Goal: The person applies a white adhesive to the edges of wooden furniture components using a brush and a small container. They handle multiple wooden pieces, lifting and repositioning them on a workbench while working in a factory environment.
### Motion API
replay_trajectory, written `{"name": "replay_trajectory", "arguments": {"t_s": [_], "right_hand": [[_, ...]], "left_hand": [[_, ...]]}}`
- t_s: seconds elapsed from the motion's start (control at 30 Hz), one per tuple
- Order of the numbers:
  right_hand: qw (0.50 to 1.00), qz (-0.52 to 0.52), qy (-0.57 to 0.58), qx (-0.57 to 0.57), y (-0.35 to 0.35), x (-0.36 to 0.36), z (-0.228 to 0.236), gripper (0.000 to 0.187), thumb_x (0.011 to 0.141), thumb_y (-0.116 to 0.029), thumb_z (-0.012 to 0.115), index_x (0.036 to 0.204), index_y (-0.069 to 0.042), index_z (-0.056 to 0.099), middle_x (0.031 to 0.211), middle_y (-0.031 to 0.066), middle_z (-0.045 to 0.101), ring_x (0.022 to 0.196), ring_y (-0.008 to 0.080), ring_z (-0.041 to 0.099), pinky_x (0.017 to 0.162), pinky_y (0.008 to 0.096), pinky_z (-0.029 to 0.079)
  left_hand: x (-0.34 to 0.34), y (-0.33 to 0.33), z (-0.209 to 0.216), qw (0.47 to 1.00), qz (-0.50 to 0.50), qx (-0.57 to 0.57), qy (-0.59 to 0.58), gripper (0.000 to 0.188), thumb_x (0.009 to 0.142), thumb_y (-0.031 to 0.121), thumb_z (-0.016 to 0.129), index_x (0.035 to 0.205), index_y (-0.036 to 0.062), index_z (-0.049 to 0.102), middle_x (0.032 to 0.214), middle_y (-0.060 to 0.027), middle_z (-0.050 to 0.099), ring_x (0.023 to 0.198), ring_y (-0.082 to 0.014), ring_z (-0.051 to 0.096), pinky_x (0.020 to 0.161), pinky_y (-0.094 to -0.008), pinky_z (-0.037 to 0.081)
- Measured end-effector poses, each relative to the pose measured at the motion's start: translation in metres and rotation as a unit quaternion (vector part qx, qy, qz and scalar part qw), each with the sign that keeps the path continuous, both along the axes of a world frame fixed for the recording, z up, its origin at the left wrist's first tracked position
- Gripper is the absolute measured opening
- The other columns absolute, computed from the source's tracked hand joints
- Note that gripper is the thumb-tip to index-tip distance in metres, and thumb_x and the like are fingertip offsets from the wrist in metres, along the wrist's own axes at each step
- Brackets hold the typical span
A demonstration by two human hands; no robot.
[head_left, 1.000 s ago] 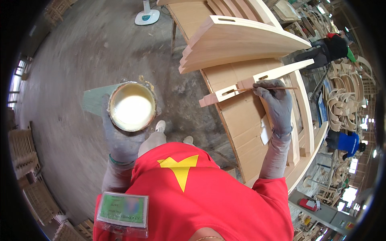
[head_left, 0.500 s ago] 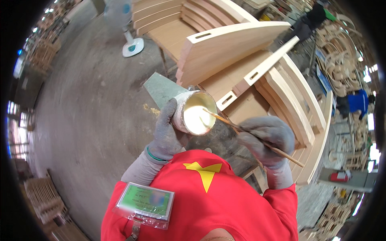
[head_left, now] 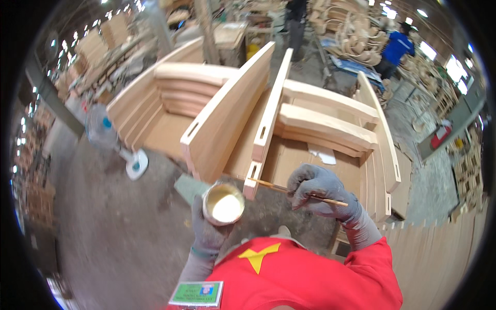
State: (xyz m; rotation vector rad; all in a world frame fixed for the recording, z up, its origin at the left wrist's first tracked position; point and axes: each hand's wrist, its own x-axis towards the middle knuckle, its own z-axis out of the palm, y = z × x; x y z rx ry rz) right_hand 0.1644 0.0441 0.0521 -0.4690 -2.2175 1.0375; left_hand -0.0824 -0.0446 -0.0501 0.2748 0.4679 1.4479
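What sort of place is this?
Probably a furniture workshop: slotted wooden boards stand in front of the person, curved wooden pieces are heaped in the background, and the gloved left hand holds a pot of whitish liquid, perhaps glue.

A round open pot (head_left: 223,189), partly filled with white liquid (head_left: 226,208), is just beside the near end of a pale wooden bar (head_left: 270,106) — slotted along its upward edge — where a thin brown stick (head_left: 274,186) slants, its left tip near a slot, contact unclear.
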Motion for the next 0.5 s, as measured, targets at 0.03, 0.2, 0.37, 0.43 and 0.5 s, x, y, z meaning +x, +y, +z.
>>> {"name": "replay_trajectory", "arguments": {"t_s": [0.03, 0.2, 0.37, 0.43, 0.5], "right_hand": [[0.999, -0.036, 0.027, -0.029, -0.004, 0.004, -0.003, 0.011, 0.065, 0.003, 0.067, 0.07, -0.005, 0.062, 0.082, 0.007, 0.056, 0.074, 0.0159, 0.056, 0.061, 0.0253, 0.045], [0.976, -0.197, 0.039, -0.086, -0.035, 0.04, -0.031, 0.012, 0.073, -0.006, 0.065, 0.084, -0.006, 0.067, 0.081, 0.0084, 0.057, 0.074, 0.0182, 0.056, 0.064, 0.0257, 0.045], [0.945, -0.299, -0.126, 0.04, -0.06, 0.08, -0.059, 0.02, 0.081, -0.012, 0.057, 0.098, -0.004, 0.064, 0.085, 0.0134, 0.062, 0.079, 0.0227, 0.061, 0.07, 0.0292, 0.047], [0.931, -0.347, -0.108, 0.038, -0.073, 0.096, -0.076, 0.023, 0.082, -0.011, 0.056, 0.103, -0.003, 0.061, 0.087, 0.0144, 0.063, 0.08, 0.0227, 0.062, 0.07, 0.0302, 0.048], [0.914, -0.395, -0.094, 0.014, -0.082, 0.105, -0.089, 0.027, 0.083, -0.012, 0.054, 0.109, -0.004, 0.058, 0.09, 0.0152, 0.063, 0.081, 0.0245, 0.062, 0.07, 0.0322, 0.048]], "left_hand": [[-0.009, -0.008, -0.004, 0.998, 0.048, -0.045, 0.008, 0.06, 0.086, 0.057, 0.029, 0.122, 0.0119, 0.045, 0.113, -0.0124, 0.054, 0.091, -0.0322, 0.057, 0.066, -0.044, 0.051], [-0.055, -0.024, -0.002, 0.995, 0.018, -0.074, 0.066, 0.054, 0.085, 0.051, 0.032, 0.122, 0.0142, 0.045, 0.115, -0.0151, 0.052, 0.094, -0.0366, 0.055, 0.072, -0.0484, 0.047], [-0.104, -0.042, 0.041, 0.975, -0.033, -0.07, 0.21, 0.052, 0.082, 0.045, 0.038, 0.122, 0.0114, 0.044, 0.117, -0.0155, 0.051, 0.105, -0.0377, 0.05, 0.087, -0.0539, 0.038], [-0.109, -0.044, 0.073, 0.986, -0.037, -0.082, 0.14, 0.054, 0.082, 0.041, 0.046, 0.121, 0.0043, 0.041, 0.116, -0.0166, 0.051, 0.105, -0.0382, 0.051, 0.085, -0.0516, 0.044], [-0.124, -0.043, 0.086, 0.953, -0.042, -0.019, 0.299, 0.054, 0.082, 0.047, 0.043, 0.119, 0.0081, 0.043, 0.114, -0.0138, 0.051, 0.103, -0.0357, 0.052, 0.084, -0.0512, 0.044]]}}
